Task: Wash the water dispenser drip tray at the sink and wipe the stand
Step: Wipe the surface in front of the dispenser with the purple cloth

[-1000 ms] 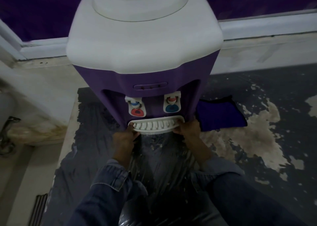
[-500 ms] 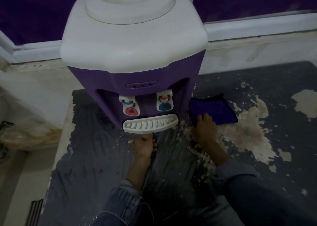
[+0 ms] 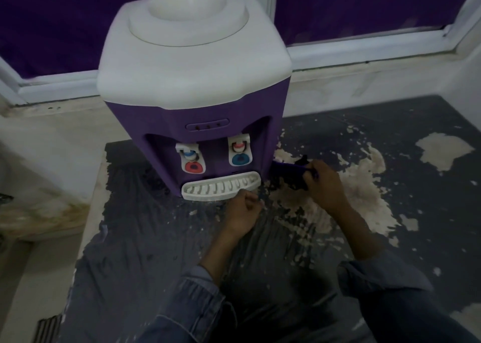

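Observation:
A purple water dispenser [image 3: 197, 124] with a white top stands on a dark, peeling stand surface [image 3: 145, 233]. Its white slotted drip tray [image 3: 221, 187] sits in place at the foot of the front, below the red and blue taps. My left hand [image 3: 243, 211] rests on the stand just in front of the tray's right half, fingers curled, holding nothing that I can see. My right hand [image 3: 324, 184] is to the right of the dispenser, closed on a purple cloth [image 3: 289, 172] that is bunched up against the dispenser's side.
A white window frame [image 3: 364, 48] and ledge run behind the dispenser. The surface has pale worn patches [image 3: 359, 186] on the right. Part of a sink edge [image 3: 31, 212] shows at the far left, with a grate [image 3: 49, 329] at the bottom left.
Both hands let go of the drip tray, which stays seated. My right hand moved right onto the purple cloth and gathered it up. My left hand dropped onto the stand in front of the tray.

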